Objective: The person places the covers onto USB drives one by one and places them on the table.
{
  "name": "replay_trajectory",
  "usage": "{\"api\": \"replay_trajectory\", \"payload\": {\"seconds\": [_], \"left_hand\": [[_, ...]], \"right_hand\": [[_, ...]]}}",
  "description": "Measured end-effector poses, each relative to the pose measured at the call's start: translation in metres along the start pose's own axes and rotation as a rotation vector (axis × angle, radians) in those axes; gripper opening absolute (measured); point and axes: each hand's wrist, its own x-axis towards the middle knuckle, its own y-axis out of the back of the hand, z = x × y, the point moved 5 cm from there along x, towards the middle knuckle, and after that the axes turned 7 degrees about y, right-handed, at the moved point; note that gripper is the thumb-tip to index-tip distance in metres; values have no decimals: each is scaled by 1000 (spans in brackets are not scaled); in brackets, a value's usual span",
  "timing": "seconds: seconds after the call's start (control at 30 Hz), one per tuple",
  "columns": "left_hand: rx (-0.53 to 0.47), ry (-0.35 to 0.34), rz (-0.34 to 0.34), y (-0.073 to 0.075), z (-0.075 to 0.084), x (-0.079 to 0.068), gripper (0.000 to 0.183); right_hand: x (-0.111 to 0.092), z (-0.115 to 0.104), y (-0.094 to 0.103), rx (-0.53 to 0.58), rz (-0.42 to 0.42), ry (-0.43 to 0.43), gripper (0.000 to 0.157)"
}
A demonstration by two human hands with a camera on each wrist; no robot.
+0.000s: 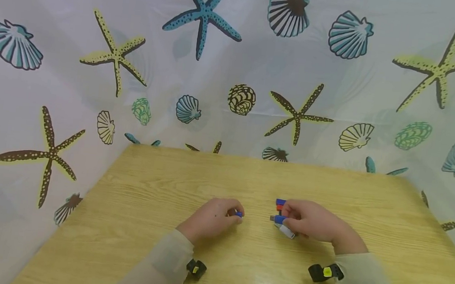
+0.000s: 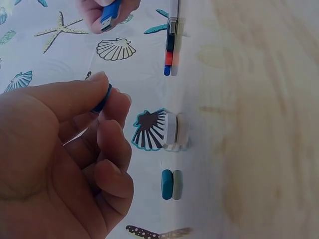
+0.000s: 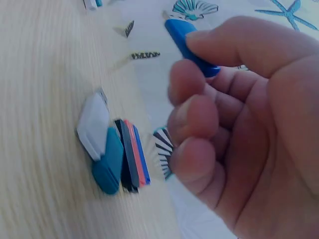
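Note:
My left hand [image 1: 213, 217] pinches a small blue cap [image 2: 102, 100] between thumb and forefinger, above the table. To its right, my right hand [image 1: 311, 221] holds a blue USB flash drive [image 3: 185, 44] between thumb and fingers. The drive's bare metal plug [image 1: 272, 218] points left, toward the cap, with a gap between them. Below and beside the right hand lie a white flash drive [image 3: 93, 127], a teal one [image 3: 109, 167], a black one [image 3: 130, 162], a red one [image 1: 279, 207] and a blue one [image 1: 281, 201], close together.
A white piece [image 2: 170, 128] and a teal piece [image 2: 167, 184], probably caps, sit on the table near the left hand; the head view hides them. The wooden table [image 1: 152, 257] meets a shell-and-starfish patterned sheet [image 1: 217, 78] at its back and sides.

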Motion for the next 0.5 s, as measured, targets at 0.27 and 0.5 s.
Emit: {"api": "replay_trajectory", "payload": {"seconds": [0.27,0.5], "left_hand": [[-46,26,11,1,4,-2,17],[-90,33,4,3,5,-3,20]], "right_hand": [[9,-8,-6,-38,86,77,6],[18,-9,-16,9,115,87,6]]}}
